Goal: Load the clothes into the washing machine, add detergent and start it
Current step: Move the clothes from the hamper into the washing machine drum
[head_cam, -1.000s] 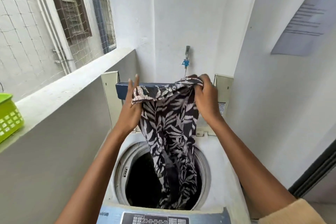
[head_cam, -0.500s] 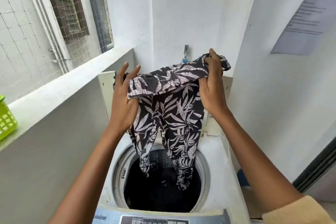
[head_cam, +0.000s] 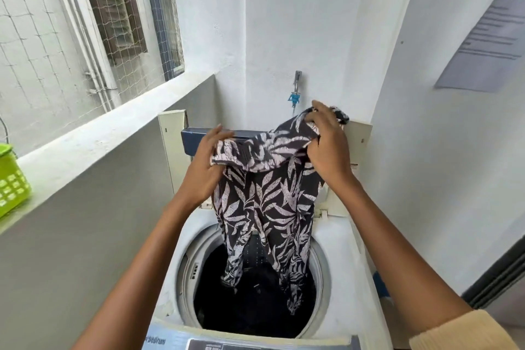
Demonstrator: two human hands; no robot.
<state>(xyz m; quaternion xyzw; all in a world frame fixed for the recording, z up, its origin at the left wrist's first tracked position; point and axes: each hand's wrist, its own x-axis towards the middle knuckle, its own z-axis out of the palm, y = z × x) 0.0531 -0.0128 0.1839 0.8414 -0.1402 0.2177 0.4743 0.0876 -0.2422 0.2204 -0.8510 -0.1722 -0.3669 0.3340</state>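
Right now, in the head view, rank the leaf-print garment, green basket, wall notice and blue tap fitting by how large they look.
1. leaf-print garment
2. wall notice, cropped by the frame edge
3. green basket, also cropped, so only its visible part is ranked
4. blue tap fitting, plainly smallest

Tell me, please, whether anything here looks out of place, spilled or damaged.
Nothing stands out. The left hand and right hand grip the leaf-print garment by its top, and it hangs straight down over the washing machine's open drum. The lid is raised; no spill or damage shows.
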